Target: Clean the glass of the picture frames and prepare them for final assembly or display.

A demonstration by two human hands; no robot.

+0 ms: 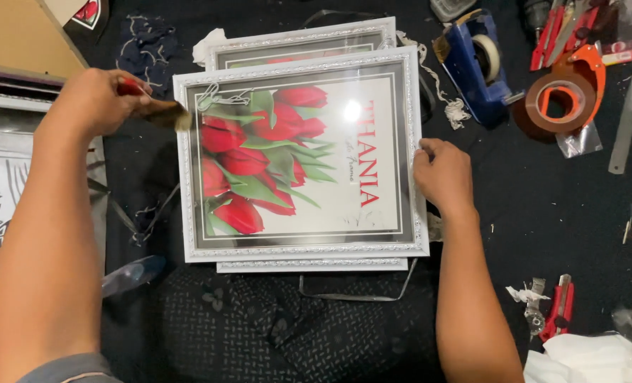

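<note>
We see two bare forearms coming in from the bottom edge, both uncovered from elbow to wrist. Our left hand (92, 99) and our right hand (442, 174) wear no gloves, rings, watch or bracelets that we can make out. At the lower left corner, by the left upper arm, a grey sleeve (67, 369) shows, short, with a stitched hem. On the right arm no sleeve is in view. Of the fingers (424, 147) on the right hand we see only the knuckles and short tips; nails are too small to tell.
</note>
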